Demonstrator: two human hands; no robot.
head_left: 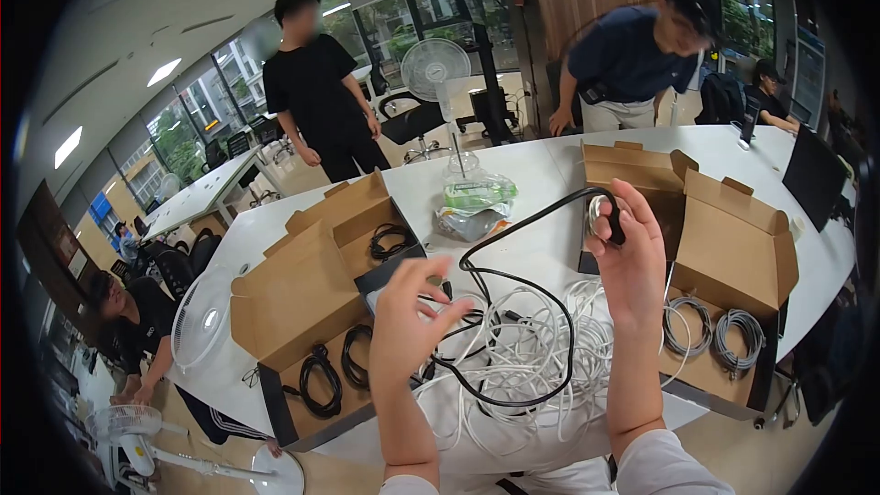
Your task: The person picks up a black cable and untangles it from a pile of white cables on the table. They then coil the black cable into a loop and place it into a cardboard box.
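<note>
My right hand (637,261) is raised above the table, its fingers closed on the end of a black cable (570,312). A round silvery part shows between those fingers; its exact kind I cannot make out. From there the cable loops down to the tangled heap of white cables (541,348) in front of me. My left hand (412,312) hovers at the left of the heap, fingers bent and apart, with nothing visible between them. Partly behind it are black cable pieces and plugs.
An open cardboard box (270,403) at left holds coiled black cables (321,383). Another box (747,394) at right holds grey coils (739,339). Further back are a plastic packet (475,202), a second right-hand box (632,165) and a monitor (814,174). Several people are around the table.
</note>
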